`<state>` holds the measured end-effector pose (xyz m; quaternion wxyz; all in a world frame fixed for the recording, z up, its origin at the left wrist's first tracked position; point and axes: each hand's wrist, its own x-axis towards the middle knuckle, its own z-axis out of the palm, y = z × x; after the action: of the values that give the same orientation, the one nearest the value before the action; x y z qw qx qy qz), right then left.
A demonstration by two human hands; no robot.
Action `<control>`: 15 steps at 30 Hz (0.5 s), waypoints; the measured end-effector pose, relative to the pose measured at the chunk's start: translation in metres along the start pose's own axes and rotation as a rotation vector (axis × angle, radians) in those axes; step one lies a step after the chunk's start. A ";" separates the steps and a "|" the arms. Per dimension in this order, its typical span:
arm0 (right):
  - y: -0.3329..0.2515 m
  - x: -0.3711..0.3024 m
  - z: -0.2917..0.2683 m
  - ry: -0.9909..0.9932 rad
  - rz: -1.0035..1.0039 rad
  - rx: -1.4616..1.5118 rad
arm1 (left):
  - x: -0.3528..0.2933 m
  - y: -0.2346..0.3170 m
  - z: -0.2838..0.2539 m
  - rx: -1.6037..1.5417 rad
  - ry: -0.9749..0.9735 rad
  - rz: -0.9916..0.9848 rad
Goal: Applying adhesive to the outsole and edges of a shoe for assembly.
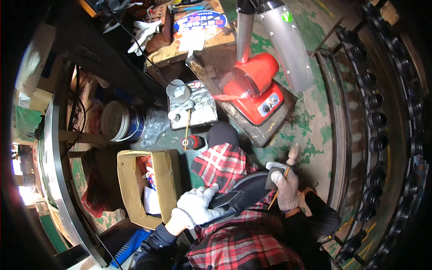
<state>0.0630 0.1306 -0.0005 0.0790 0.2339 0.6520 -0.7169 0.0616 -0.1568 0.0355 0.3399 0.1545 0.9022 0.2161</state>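
Note:
Across my lap lies a black shoe [245, 192] with a ribbed strip along it. My left hand [198, 207], in a white glove, grips its left end with the fingers over the top. At the shoe's right end, my right hand [287, 186], also gloved, is closed round a thin wooden stick [272, 201] that slants down past the fingers. A dark grey piece [272, 177] sits between that hand and the shoe; I cannot tell whether it belongs to the stick. A pale wooden-looking handle [293, 154] sticks out above the right hand.
An orange-red machine [256, 90] with knobs stands ahead. Left of it, a tray [204, 110] bears a metal cup [178, 91] and a brush [189, 112]. An open cardboard box [168, 189], a white bucket [118, 120] and a red-black container [192, 142] are at left. Racks of black parts [375, 119] line the right.

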 end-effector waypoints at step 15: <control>-0.023 -0.029 -0.005 -0.235 -0.137 0.058 | -0.019 0.024 -0.030 -0.153 0.325 0.060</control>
<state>0.0800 0.1328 0.0329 0.0991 0.1054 0.6318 -0.7615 0.0579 -0.1530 0.0783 0.1941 0.1180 0.9211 0.3162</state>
